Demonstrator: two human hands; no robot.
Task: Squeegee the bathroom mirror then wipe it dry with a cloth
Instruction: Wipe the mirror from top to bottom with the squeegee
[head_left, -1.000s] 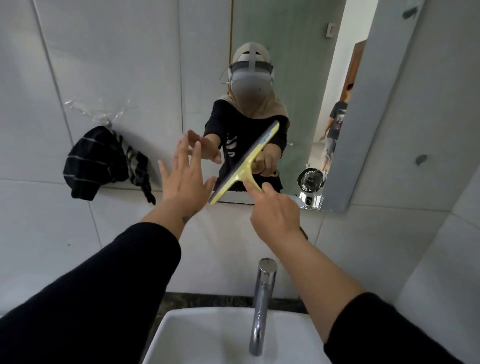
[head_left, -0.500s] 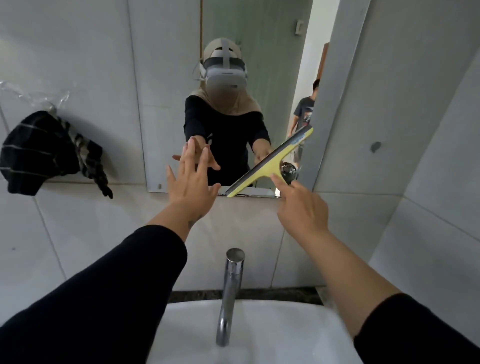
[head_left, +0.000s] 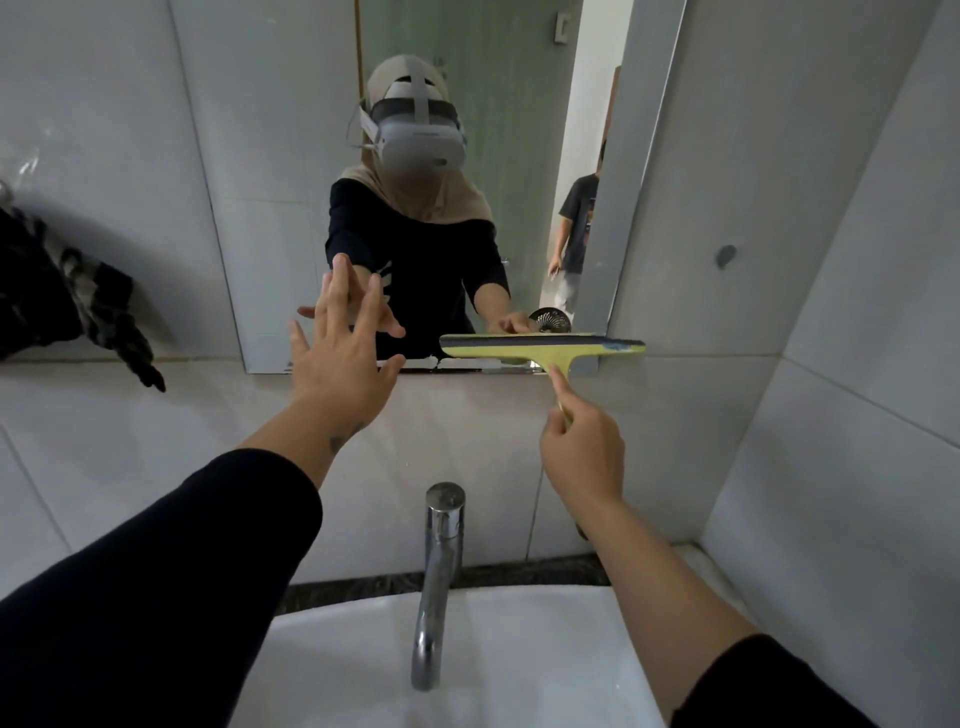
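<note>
The wall mirror (head_left: 280, 182) hangs above the sink and reflects me. My right hand (head_left: 582, 452) grips the handle of a yellow squeegee (head_left: 540, 347), whose dark blade lies level along the mirror's bottom right edge and sticks out past the right side. My left hand (head_left: 340, 364) is open with fingers spread, held up at the mirror's lower middle; I cannot tell if it touches the glass. A dark striped cloth (head_left: 62, 291) hangs on the wall to the left of the mirror.
A chrome tap (head_left: 439, 577) rises from the white basin (head_left: 545, 665) right below my arms. Grey tiled walls surround the mirror, with a side wall close on the right. The mirror reflects another person standing in a doorway behind.
The squeegee has swung from a tilted pose to level and dropped to the mirror's bottom right edge. My left hand stayed spread near the lower mirror. The view shifted left.
</note>
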